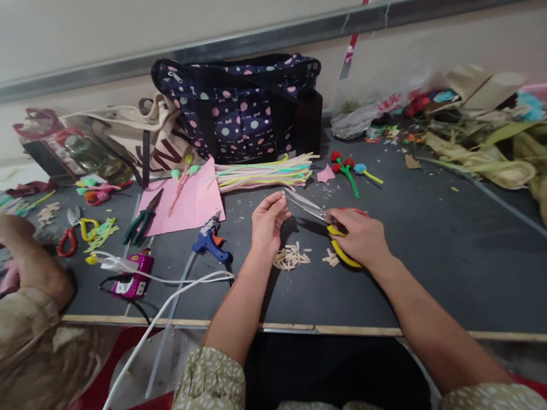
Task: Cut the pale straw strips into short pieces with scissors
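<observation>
My right hand (361,234) is wrapped round scissors (344,253) with yellow and red handles. Their blades are spread and point up and left, toward my left hand. My left hand (269,222) is closed in a pinch beside the blade tips; what sits between thumb and finger is too small to make out. Below it on the dark table lies a pile of short beige pieces (291,256). A smaller cluster of similar pieces (331,257) lies beside the yellow handle.
Left of my hands lie a blue glue gun (209,240), a magenta device (132,277) with white cables, and green-handled pliers (143,219). Behind are pipe cleaners (264,174), pink paper (193,209) and a dotted bag (241,108). Dried husks (489,156) lie right. A co-worker's arm (34,263) rests left.
</observation>
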`<state>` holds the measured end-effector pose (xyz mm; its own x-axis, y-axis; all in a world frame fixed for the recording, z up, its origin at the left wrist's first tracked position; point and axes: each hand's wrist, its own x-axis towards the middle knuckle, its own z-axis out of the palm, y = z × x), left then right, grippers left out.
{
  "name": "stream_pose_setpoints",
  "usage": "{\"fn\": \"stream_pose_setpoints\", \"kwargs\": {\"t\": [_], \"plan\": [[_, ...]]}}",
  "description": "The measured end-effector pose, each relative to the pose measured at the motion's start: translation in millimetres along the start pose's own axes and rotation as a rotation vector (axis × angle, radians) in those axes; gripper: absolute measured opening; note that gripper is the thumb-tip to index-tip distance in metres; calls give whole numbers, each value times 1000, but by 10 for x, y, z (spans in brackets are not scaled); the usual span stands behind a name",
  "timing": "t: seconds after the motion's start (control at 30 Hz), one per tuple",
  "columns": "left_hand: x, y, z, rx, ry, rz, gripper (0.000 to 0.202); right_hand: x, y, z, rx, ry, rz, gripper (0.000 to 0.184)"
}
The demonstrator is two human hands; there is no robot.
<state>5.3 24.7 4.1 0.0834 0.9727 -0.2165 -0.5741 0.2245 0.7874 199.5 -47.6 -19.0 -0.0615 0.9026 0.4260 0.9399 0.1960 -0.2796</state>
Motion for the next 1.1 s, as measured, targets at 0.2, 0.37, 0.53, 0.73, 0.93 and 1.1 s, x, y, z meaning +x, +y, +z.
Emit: {"fn": "stream_pose_setpoints", "kwargs": {"t": [0.2, 0.37, 0.53, 0.73, 0.93, 1.1], "plan": [[-4, -7, 0, -20, -5, -15, 36, -18, 8, 31, -50, 19, -33, 29], [-1, -14, -2, -28, -10, -33, 33, -25, 32, 76, -47, 22, -7, 31], [2, -1, 8, -25, -6, -34, 34, -18, 92, 84, -28, 42, 170, 26], [-3, -2, 4, -12, -5, -23, 33, -16, 54, 52, 7, 24, 76, 32], [9, -19, -15, 43, -7, -14, 32, -5, 41, 64, -81, 12, 118, 29], [-38, -39, -6, 275, -77, 199, 29, 7, 85, 48, -164, 2, 190, 28]]}}
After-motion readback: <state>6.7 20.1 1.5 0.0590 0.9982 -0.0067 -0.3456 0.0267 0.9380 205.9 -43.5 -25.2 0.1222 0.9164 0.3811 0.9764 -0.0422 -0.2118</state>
